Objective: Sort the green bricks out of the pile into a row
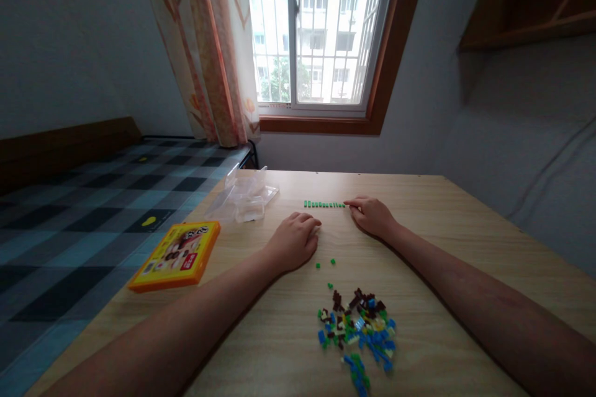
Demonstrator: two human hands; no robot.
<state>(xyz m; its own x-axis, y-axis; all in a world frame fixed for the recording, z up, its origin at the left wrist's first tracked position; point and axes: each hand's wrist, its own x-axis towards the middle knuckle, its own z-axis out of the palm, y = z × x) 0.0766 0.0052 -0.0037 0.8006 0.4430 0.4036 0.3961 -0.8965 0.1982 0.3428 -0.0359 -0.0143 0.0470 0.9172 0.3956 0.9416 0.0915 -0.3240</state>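
A row of small green bricks point(325, 204) lies on the wooden table point(447, 229). My right hand point(372, 216) rests at the right end of that row, fingers curled together with the fingertips touching the last brick. My left hand point(294, 240) lies knuckles-up on the table just below the row's left end, fingers curled under; whether it holds anything is hidden. Two loose green bricks point(325, 263) sit just right of my left hand. A pile of mixed bricks point(357, 329), blue, green, brown, white and yellow, lies near the front between my forearms.
A yellow-orange box point(177, 255) lies at the table's left edge. A clear plastic bag or tray point(244, 197) sits behind it. A bed with a checked blue-black cover point(84, 211) stands to the left. A window and curtain are behind the table.
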